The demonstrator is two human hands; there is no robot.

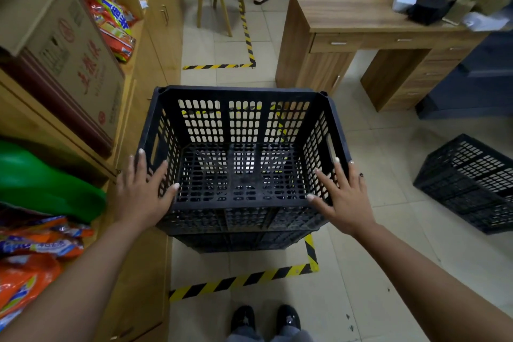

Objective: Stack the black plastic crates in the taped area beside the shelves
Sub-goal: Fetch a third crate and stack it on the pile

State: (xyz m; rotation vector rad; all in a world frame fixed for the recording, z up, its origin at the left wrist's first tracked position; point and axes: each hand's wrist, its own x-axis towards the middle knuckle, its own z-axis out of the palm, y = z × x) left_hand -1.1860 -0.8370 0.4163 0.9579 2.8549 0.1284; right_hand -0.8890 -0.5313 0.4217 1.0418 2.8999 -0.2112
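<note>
Stacked crate (238, 164) stood inside the floor tape (244, 279), against the shelves (144, 69) at 9 o'clock. Left hand (141, 191) and right hand (342, 197) were both spread, fingers straight, flat on the crate's near corners, gripping nothing. A loose crate (469, 183) lay outside the tape at 3 o'clock, long axis running roughly 10 to 4; the right hand was nearer, so the next reach probably goes that way.
</note>
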